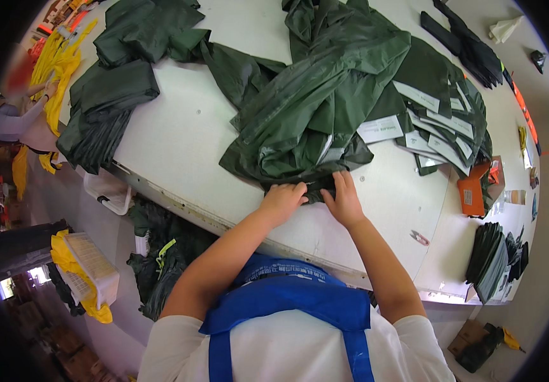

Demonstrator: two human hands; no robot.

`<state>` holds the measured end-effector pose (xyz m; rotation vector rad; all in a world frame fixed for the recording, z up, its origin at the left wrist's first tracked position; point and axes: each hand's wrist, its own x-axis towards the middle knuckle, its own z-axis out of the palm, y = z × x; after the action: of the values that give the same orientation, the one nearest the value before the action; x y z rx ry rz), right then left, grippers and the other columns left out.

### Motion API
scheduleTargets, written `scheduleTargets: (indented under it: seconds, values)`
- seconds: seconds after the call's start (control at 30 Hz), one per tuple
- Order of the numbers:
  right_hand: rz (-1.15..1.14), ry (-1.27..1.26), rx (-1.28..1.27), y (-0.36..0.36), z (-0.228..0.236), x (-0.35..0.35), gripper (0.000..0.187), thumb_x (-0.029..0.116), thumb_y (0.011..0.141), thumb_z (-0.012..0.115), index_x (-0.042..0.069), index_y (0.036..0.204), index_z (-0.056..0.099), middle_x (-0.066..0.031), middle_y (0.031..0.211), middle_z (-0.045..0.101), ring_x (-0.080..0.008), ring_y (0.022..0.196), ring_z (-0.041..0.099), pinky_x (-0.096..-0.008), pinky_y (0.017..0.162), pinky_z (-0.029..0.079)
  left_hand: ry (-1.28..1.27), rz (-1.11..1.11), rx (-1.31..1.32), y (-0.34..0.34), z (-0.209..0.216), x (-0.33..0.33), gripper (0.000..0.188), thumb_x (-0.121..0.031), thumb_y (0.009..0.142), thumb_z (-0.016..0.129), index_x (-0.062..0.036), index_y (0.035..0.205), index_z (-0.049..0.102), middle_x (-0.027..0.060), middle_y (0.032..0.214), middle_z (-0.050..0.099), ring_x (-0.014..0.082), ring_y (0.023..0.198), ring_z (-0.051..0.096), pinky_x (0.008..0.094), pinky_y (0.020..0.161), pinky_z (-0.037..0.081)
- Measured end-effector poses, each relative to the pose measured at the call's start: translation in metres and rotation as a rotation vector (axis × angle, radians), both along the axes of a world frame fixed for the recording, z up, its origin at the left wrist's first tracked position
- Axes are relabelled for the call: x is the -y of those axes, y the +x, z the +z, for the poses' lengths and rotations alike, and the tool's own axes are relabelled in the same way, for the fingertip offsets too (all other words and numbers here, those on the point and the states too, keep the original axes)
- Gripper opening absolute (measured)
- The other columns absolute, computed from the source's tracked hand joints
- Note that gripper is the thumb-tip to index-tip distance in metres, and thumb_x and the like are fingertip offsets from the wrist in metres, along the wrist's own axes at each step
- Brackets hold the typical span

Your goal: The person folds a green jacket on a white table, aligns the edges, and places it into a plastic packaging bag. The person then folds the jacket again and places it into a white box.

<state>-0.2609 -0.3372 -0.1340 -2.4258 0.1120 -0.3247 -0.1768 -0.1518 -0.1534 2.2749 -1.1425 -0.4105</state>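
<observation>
A dark green rain garment [325,108] lies loosely bunched on the white table [179,134] in front of me, its shiny fabric creased and partly spread. At its near edge my left hand [283,202] has its fingers curled onto the fabric. Close by on the right, my right hand [346,200] holds the same edge between thumb and fingers. A dark strip of the cloth bridges the short gap between both hands. The fingertips are partly hidden in the folds. A white label [379,129] shows beside the garment.
Folded green garments [118,92] are stacked at the left. Green pieces with white labels [443,121] fan out at the right, near an orange box [474,191]. Thread snips [420,238] lie near the right front. A person [16,118] handles yellow garments [64,70] at far left.
</observation>
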Motion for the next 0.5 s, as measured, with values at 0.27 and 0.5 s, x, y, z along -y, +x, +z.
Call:
scheduleTargets:
  seconds: [0.27,0.5]
  values:
    - [0.251,-0.292,0.016,0.001,0.0,0.016,0.025,0.017,0.071,0.075,0.004,0.088,0.062,-0.0128,0.1,0.056,-0.0343,0.096,0.05,-0.0402,0.087,0.045,0.043,0.133,0.12,-0.002,0.003,0.006,0.019,-0.027,0.085,0.062,-0.0147,0.099,0.056,0.0068,0.087,0.064,0.0281,0.086,0.059,0.0477,0.07,0.038]
    - [0.129,-0.284,-0.071,0.015,-0.01,0.017,0.013,0.016,0.082,0.064,0.005,0.088,0.059,-0.0118,0.083,0.059,-0.0332,0.086,0.054,-0.0412,0.079,0.047,-0.089,0.093,0.318,0.014,0.01,-0.012,0.024,-0.023,0.085,0.061,-0.011,0.105,0.058,0.0059,0.1,0.062,0.0291,0.097,0.055,0.05,0.082,0.037]
